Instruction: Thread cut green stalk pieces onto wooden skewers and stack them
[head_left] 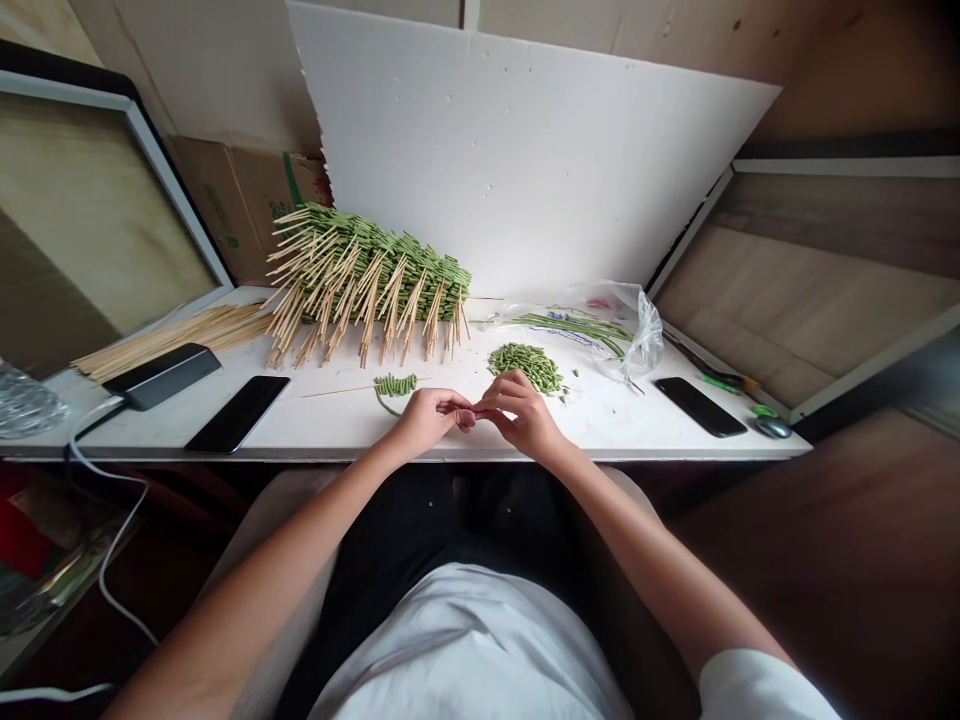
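One loaded skewer (396, 385) lies beside the left hand (439, 415), fingers pinched closed, hold unclear.

Bare tabletop (322, 425) lies open toward the left phone (238, 414); the green pile (526, 367) blocks straight ahead.

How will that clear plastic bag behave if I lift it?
The bag looks thin and crumpled, so it should be floppy and light. Green stalks poke out past its edge, so some may slide free if it tilts.

Skewer pile (367, 285) behind the hands (472, 412), phone (238, 414) left, cut-piece heap (527, 367) behind right hand, bag (600, 325) farther right
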